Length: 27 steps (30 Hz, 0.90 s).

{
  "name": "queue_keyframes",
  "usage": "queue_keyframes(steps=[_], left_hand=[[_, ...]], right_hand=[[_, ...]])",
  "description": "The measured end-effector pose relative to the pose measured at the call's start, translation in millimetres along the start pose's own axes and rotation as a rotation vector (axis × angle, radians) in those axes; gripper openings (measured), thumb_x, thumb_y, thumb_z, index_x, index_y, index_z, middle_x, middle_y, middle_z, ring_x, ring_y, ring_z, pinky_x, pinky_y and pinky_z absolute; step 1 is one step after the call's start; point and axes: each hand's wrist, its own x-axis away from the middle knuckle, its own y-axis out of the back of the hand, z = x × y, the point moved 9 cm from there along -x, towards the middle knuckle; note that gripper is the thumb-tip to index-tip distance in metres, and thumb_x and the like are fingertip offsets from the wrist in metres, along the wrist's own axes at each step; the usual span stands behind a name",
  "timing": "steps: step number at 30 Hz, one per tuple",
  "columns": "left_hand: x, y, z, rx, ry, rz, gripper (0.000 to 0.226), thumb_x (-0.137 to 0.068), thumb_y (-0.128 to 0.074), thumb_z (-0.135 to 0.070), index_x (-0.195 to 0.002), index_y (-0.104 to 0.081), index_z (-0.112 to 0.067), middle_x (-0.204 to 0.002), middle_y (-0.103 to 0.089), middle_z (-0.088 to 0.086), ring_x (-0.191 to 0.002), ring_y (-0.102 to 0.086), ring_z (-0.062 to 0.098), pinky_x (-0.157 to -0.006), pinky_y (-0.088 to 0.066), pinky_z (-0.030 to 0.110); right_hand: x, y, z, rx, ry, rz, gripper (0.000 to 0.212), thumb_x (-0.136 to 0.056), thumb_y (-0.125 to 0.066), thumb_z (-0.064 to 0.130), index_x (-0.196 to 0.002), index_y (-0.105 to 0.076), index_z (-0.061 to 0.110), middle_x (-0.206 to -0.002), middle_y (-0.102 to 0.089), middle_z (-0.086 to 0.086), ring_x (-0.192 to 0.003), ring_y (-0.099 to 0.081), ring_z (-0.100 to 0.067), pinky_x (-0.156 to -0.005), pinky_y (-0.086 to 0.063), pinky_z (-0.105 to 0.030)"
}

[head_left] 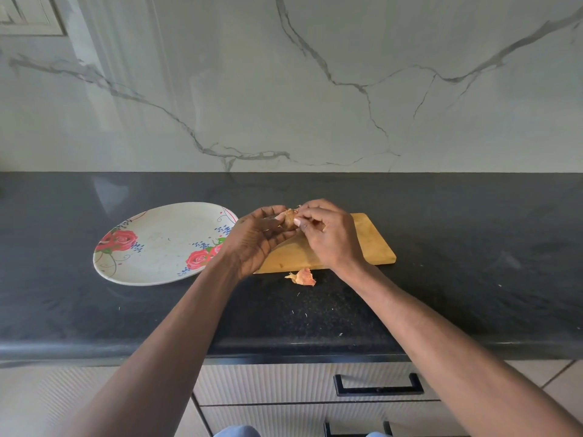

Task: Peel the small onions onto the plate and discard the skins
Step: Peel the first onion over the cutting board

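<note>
The right hand has its thumb and forefinger pinched at the papery top of a small, brown-skinned onion, with the remaining fingers curled in behind. The left hand cups the same onion from the other side, fingers curled round it and the thumbnail set against its flank. Both hands are therefore closed on the onion, which is held in the air above the near-left corner of the board, not resting on anything. In my judgement one hand steadies the bulb so that the other can tear the dry skin away from the tip; peeling is under way and this onion is not yet bare.

The onion's outer layer looks dry, thin and flaky, with a wispy tuft at the top. It is likely to come off in brittle shreds rather than one piece.

Beneath the hands lies a rectangular, pale wooden chopping board, smooth-faced with rounded corners, apparently set there to catch the droppings. A loose scrap of pinkish-orange onion skin, curled and crumpled, lies on the black speckled stone counter just in front of the board, not yet discarded.

To the left, just beside the board, sits a round, cream-coloured plate with red rose print. No peeled onion is visible on it. Behind stands a grey-veined marble-look wall; below are ribbed pale drawers with black handles.
</note>
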Motion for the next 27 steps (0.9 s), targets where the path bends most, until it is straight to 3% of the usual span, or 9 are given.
queue_keyframes(steps=[4, 10, 15, 19, 22, 25, 27], left_hand=[[0.2, -2.5, -0.9, -0.044, -0.019, 0.024, 0.016, -0.094, -0.054, 0.01, -0.105, -0.062, 0.003, -0.094, -0.07, 0.017, -0.083, -0.073, 0.024, -0.079, -0.062, 0.034], [0.5, -2.4, 1.3, -0.074, 0.012, 0.013, 0.014, -0.096, -0.051, 0.008, -0.102, -0.063, 0.003, -0.099, -0.069, 0.02, -0.088, -0.073, 0.027, -0.079, -0.063, 0.034], [3.9, -9.7, 3.5, -0.092, 0.036, 0.052, 0.016, -0.096, -0.05, 0.006, -0.097, -0.065, 0.002, -0.097, -0.07, 0.018, -0.088, -0.072, 0.026, -0.076, -0.062, 0.032], [4.5, -9.5, 1.9, -0.075, 0.029, 0.026, 0.016, -0.1, -0.047, 0.002, -0.103, -0.062, 0.003, -0.103, -0.069, 0.022, -0.093, -0.07, 0.031, -0.077, -0.063, 0.035], [2.8, -2.7, -1.6, -0.019, 0.007, -0.042, 0.018, -0.103, -0.043, 0.001, -0.109, -0.059, 0.003, -0.106, -0.067, 0.025, -0.093, -0.069, 0.035, -0.078, -0.063, 0.034], [2.5, 2.3, -4.8, 0.003, -0.012, -0.079, 0.017, -0.102, -0.043, 0.001, -0.111, -0.058, 0.003, -0.104, -0.069, 0.023, -0.086, -0.072, 0.031, -0.075, -0.063, 0.032], [2.9, 5.0, -6.1, -0.01, -0.021, -0.098, 0.016, -0.101, -0.045, 0.002, -0.109, -0.059, 0.002, -0.1, -0.069, 0.02, -0.084, -0.072, 0.029, -0.076, -0.063, 0.032]], right_hand=[[-0.6, -1.3, -2.9, 0.046, -0.035, 0.01, 0.005, -0.091, -0.067, 0.001, -0.094, -0.072, 0.001, -0.096, -0.07, -0.007, -0.088, -0.065, -0.019, -0.077, -0.056, -0.031], [1.0, -7.4, -11.7, 0.012, -0.151, 0.063, 0.005, -0.096, -0.06, 0.002, -0.098, -0.063, 0.005, -0.099, -0.068, -0.007, -0.09, -0.062, -0.017, -0.071, -0.047, -0.012], [2.5, -9.1, -12.4, -0.015, -0.192, 0.084, 0.012, -0.1, -0.055, 0.003, -0.094, -0.052, 0.013, -0.096, -0.062, -0.008, -0.084, -0.057, -0.016, -0.065, -0.046, -0.015], [3.8, -7.1, -16.5, -0.014, -0.253, 0.074, 0.015, -0.101, -0.051, 0.003, -0.095, -0.046, 0.015, -0.094, -0.057, -0.003, -0.08, -0.054, -0.009, -0.059, -0.045, -0.013], [3.0, -1.9, -21.9, 0.004, -0.285, 0.061, 0.012, -0.099, -0.053, 0.002, -0.094, -0.047, 0.011, -0.088, -0.056, 0.0, -0.08, -0.054, -0.014, -0.059, -0.042, -0.021], [2.7, -2.2, -17.1, -0.068, -0.274, 0.088, 0.013, -0.092, -0.063, 0.001, -0.09, -0.052, 0.009, -0.08, -0.056, 0.01, -0.071, -0.054, -0.001, -0.06, -0.042, -0.014], [3.0, -7.0, -10.3, -0.104, -0.228, 0.132, 0.012, -0.085, -0.067, -0.002, -0.091, -0.061, 0.007, -0.081, -0.061, 0.005, -0.07, -0.055, -0.005, -0.061, -0.045, -0.014]])
